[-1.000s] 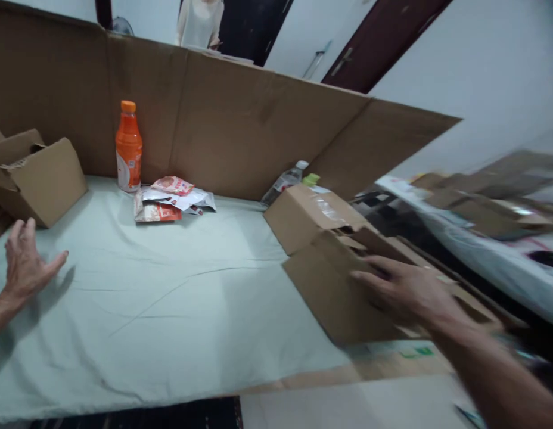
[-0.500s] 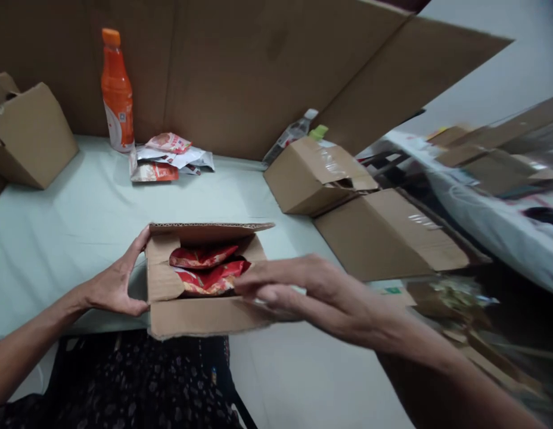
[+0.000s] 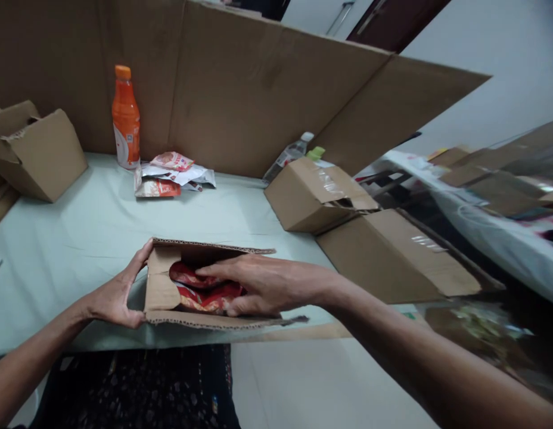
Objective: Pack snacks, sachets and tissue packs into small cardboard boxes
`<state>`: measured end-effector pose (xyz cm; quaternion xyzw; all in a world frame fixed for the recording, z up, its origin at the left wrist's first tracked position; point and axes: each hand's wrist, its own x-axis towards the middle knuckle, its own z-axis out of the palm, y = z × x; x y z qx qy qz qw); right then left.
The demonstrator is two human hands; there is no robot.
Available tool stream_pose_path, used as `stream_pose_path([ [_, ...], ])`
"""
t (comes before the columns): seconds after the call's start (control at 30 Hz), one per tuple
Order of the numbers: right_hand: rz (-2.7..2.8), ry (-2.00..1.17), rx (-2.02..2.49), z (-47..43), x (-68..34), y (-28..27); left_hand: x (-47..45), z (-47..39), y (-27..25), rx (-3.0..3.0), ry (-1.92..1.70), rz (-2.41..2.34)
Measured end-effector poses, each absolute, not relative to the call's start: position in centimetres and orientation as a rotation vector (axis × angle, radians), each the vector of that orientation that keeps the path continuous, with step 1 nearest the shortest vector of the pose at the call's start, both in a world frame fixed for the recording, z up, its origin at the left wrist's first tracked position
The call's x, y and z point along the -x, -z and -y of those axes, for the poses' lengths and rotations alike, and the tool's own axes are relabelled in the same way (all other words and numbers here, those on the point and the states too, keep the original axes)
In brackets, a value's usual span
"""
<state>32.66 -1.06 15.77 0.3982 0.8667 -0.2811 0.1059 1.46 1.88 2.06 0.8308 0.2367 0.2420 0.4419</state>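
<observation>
A small cardboard box (image 3: 162, 285) with its top flaps raised stands near the table's front edge. My left hand (image 3: 120, 295) grips its left end, fingers at the far corner and thumb at the near one. Inside lie red snack packets (image 3: 205, 302), at least two, one behind the other. My right hand (image 3: 263, 285) reaches in over the right end, with fingers stretched out over the packets and the thumb apart at the near side. Its fingertips touch the red packets, and it covers the box's right part.
An orange drink bottle (image 3: 126, 122) stands at the back left beside a pile of snack pouches (image 3: 173, 174). Cardboard boxes stand at the left (image 3: 48, 155) and right (image 3: 312, 193). A clear bottle (image 3: 288, 158) leans behind the right one. A tall cardboard panel (image 3: 241, 89) closes off the back.
My right hand has moved left and into the box, over the packets. The near flap, which slanted outward, now stands nearly edge-on. My left hand keeps its hold; the view has tilted up slightly.
</observation>
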Motion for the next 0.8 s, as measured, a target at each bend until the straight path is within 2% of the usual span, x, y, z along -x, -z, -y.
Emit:
stream_pose_path([
  [0.17,-2.587,0.535,-1.295,1.6,-32.3,-11.7,-1.7,-2.0,-1.7,-2.060,-0.617,-0.586],
  [0.27,-2.670,0.481,-1.327,1.9,-32.0,-10.7,-1.6,-2.0,-1.7,-2.036,-0.622,-0.602],
  [0.57,-3.247,0.577,-1.353,2.2,-35.3,-15.9,-1.6,-2.0,-1.3,-1.961,-0.553,-0.636],
  [0.8,-3.354,0.395,-1.297,1.2,-33.6,-15.1,-1.9,-1.3,-3.3,-2.064,-0.616,-0.777],
])
